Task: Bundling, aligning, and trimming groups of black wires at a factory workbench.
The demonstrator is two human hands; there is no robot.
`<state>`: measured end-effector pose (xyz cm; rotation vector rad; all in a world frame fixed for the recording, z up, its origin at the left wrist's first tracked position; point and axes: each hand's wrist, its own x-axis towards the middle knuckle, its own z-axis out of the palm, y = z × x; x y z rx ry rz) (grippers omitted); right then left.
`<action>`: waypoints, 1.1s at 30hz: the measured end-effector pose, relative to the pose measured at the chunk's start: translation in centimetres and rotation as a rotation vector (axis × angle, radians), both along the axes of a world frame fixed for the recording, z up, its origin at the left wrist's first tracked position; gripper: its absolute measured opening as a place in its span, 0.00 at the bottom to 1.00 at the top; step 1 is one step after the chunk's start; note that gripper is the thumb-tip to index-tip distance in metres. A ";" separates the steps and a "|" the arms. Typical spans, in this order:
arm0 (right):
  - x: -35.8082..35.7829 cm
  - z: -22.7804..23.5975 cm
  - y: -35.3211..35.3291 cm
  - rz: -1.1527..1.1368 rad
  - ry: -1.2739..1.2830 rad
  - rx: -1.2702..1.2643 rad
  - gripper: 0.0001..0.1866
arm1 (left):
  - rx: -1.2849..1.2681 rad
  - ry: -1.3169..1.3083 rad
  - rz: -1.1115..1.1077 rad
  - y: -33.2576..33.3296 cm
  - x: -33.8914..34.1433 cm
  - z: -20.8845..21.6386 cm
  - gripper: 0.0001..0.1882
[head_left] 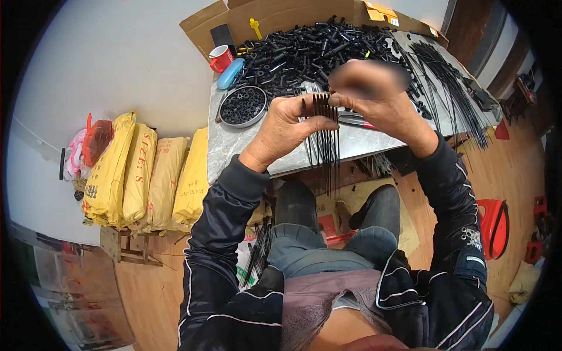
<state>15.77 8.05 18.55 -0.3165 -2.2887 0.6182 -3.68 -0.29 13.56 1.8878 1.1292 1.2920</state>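
Note:
A row of long, thin black strips [325,146] hangs down past the table's near edge. My left hand [284,124] is closed around their upper part, thumb in front, and the short tops stand up in a line above it. My right hand [380,102] is at the right end of that row, its thumb and fingertips drawn together against the tops. Much of its back and fingers is blurred, so whatever it pinches is hidden. Just beneath the right hand, a tool with red-edged handles [358,121] lies on the grey table [234,149].
A heap of black tubular parts [316,50] covers the table's back, with cardboard [202,23] behind it. Left are a round tin of black rings [242,106], a blue case [230,74] and a red mug [220,58]. More black strips [453,88] lie right. Yellow sacks [140,169] stand left.

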 end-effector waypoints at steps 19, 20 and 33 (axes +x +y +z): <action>-0.7 0.1 -0.3 0.021 0.054 0.146 0.07 | 0.078 0.079 0.002 0.5 0.3 1.0 0.10; -0.8 0.1 -0.2 0.022 0.054 0.146 0.07 | 0.083 0.079 0.004 0.6 0.2 1.0 0.10; -2.7 -0.6 0.0 0.020 0.142 0.276 0.11 | 0.014 0.071 0.012 1.2 1.0 -1.9 0.07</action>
